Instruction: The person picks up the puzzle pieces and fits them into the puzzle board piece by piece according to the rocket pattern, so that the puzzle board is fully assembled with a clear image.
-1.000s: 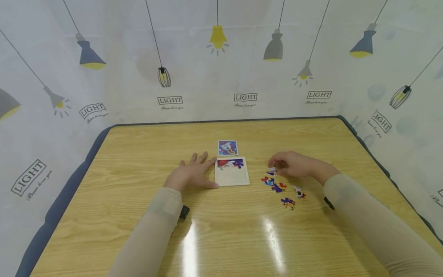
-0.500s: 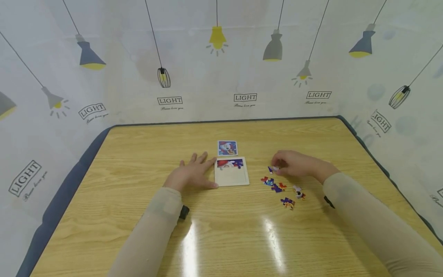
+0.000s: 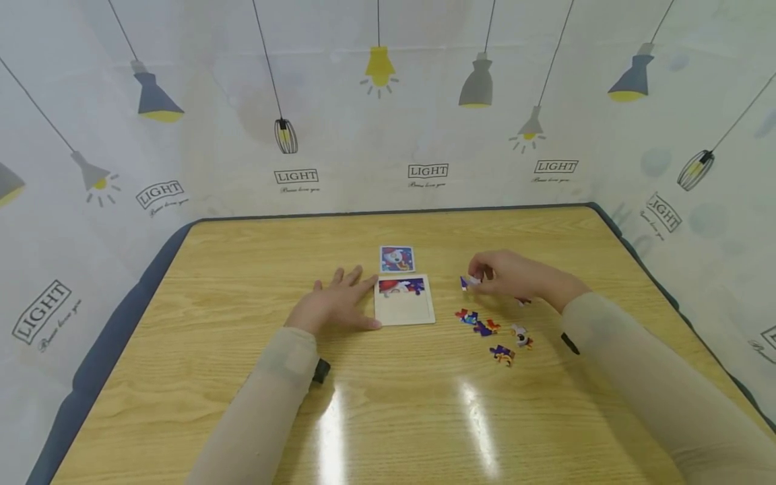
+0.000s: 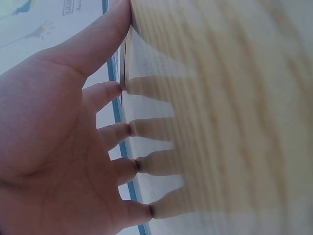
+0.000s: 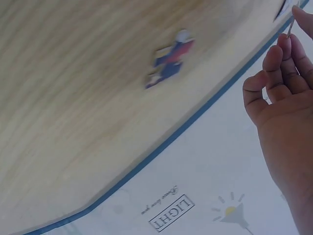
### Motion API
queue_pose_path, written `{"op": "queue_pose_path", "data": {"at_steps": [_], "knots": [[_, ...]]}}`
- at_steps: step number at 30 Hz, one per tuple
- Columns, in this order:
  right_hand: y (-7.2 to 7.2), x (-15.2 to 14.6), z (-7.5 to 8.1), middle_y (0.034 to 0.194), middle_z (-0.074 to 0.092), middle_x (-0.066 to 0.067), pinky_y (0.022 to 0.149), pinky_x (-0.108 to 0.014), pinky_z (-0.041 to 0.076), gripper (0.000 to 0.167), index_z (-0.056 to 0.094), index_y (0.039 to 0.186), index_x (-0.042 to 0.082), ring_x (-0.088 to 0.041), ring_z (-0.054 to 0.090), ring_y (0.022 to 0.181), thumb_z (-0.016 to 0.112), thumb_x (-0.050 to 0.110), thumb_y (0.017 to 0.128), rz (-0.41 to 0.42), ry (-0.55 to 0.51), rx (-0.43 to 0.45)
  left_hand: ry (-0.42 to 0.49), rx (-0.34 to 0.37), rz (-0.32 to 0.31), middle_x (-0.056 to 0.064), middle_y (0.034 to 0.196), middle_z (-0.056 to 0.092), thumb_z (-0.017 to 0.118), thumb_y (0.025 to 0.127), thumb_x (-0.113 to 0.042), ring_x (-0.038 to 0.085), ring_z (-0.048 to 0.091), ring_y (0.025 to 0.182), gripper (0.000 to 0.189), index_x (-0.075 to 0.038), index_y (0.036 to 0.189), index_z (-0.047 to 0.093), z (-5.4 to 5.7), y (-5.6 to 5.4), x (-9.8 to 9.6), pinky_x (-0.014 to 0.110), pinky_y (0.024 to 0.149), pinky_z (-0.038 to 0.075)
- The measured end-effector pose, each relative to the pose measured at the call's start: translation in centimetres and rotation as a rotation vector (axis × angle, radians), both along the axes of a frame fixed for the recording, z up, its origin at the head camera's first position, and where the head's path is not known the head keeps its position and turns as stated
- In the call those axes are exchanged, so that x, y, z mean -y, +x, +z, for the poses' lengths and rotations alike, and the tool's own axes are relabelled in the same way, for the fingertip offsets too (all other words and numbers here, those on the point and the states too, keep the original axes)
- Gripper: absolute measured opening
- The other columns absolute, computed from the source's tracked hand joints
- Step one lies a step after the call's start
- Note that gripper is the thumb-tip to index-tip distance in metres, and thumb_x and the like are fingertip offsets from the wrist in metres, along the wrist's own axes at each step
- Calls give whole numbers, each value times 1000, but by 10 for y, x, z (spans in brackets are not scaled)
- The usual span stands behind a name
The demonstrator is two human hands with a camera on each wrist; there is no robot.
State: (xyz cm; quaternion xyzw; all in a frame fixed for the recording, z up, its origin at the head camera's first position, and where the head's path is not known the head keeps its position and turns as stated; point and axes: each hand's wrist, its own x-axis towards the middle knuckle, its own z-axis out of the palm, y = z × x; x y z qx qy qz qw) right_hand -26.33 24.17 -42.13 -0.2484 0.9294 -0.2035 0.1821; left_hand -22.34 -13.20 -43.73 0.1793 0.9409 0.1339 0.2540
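Spread flat on the table, my left hand (image 3: 333, 303) touches the left edge of a pale square puzzle tray (image 3: 403, 311) with its thumb and index finger. Red, white and purple puzzle pieces fill the tray's top row. To its right, my right hand (image 3: 512, 273) pinches a purple and white puzzle piece (image 3: 465, 283) between thumb and fingertips, above the table. That held piece (image 5: 292, 24) appears edge-on in the right wrist view. The left wrist view shows the left palm (image 4: 54, 142) with straight fingers touching the tabletop.
Several loose puzzle pieces (image 3: 483, 329) lie right of the tray, one (image 3: 502, 354) nearest the front. Another piece (image 5: 171, 58) lies under the right wrist. A small picture card (image 3: 397, 259) lies behind the tray. A printed curtain (image 3: 339, 192) rises behind the wooden table (image 3: 254, 242).
My right hand has lifted the puzzle piece and carried it slightly left and away from me. A loose piece now shows beneath the wrist. My left hand has stayed in place.
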Motion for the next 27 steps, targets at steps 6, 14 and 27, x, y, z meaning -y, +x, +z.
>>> {"op": "queue_pose_path", "data": {"at_steps": [6,14,27], "knots": [[-2,29,13,102,67,0,79,-34,52,23,68,115,17,-18,58,92,73,36,102,47,-19,-45,-5,-4,-2,9,182,-5,68,95,-66,45,-9,166,101,-32,173,12,-1,-1,0,80,127,-2],[-3,80,15,100,67,-1,76,-31,52,23,69,116,15,-16,57,87,74,32,102,103,-38,-30,-18,-2,-4,9,182,-5,68,95,-66,46,-8,166,101,-31,173,12,1,-1,-1,80,127,-1],[-5,135,-10,103,71,-1,84,-27,60,29,71,121,9,-14,65,91,76,28,100,147,-44,29,-11,21,-9,10,182,-3,67,92,-73,48,-7,166,105,-33,173,13,3,-1,0,82,125,-1]]}}
